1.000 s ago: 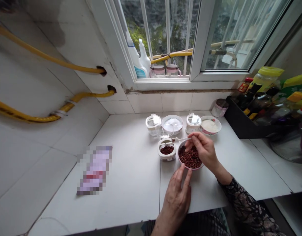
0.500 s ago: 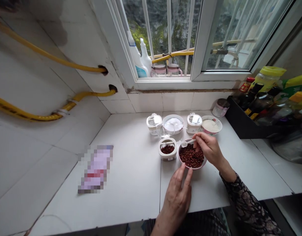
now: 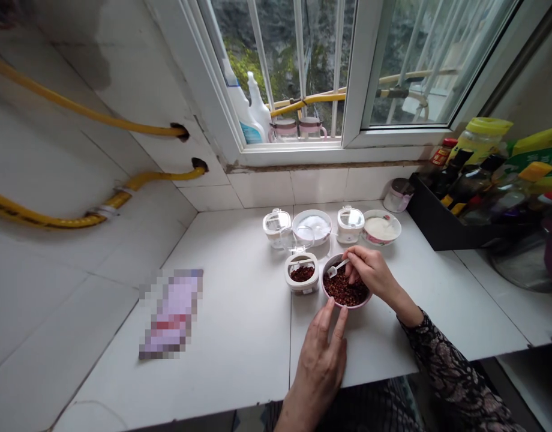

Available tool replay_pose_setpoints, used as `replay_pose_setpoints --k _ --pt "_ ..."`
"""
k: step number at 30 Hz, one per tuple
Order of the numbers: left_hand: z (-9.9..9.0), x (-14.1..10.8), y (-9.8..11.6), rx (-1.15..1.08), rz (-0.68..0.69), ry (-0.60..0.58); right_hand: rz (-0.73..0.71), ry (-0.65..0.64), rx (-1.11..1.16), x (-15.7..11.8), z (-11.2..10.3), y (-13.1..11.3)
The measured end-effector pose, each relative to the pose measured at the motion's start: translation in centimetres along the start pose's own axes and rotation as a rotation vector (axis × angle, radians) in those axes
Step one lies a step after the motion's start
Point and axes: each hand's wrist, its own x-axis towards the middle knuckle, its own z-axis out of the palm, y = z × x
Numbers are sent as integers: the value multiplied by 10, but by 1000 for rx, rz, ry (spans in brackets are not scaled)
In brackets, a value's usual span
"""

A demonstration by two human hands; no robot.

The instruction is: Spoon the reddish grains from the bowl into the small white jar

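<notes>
A small white spoon (image 3: 333,271) is pinched in the fingers of my right hand (image 3: 368,269). Its scoop is over the reddish-brown peppercorn-like spice (image 3: 345,292) in a pink-rimmed bowl (image 3: 357,306). With fingers stretched out and apart, my left hand (image 3: 323,351) touches the near rim of that bowl. Just left of the bowl stands a small white-rimmed jar (image 3: 304,289), its clear lid (image 3: 298,237) flipped up, with the same kind of dark red spice inside.
Behind are two lidded white jars (image 3: 276,223) (image 3: 350,219), a bowl (image 3: 295,231) of white grains and another bowl (image 3: 378,242) of pale powder. A black box (image 3: 438,231) of bottles stands right. A blurred purple packet (image 3: 172,312) lies left. Yellow hoses (image 3: 78,222) cross the wall.
The spoon has tilted, and its scoop has dropped from near the bowl's far rim toward the spice. My left hand stays at the near rim. The view has shifted slightly.
</notes>
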Motion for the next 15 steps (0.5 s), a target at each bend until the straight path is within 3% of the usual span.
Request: replay_pose_setpoints --k 7,15 --pt "0 2 1 -15 -7 29 125 -4 180 3 -5 1" --pt "0 0 1 -26 0 31 73 -57 63 -1 0 -1"
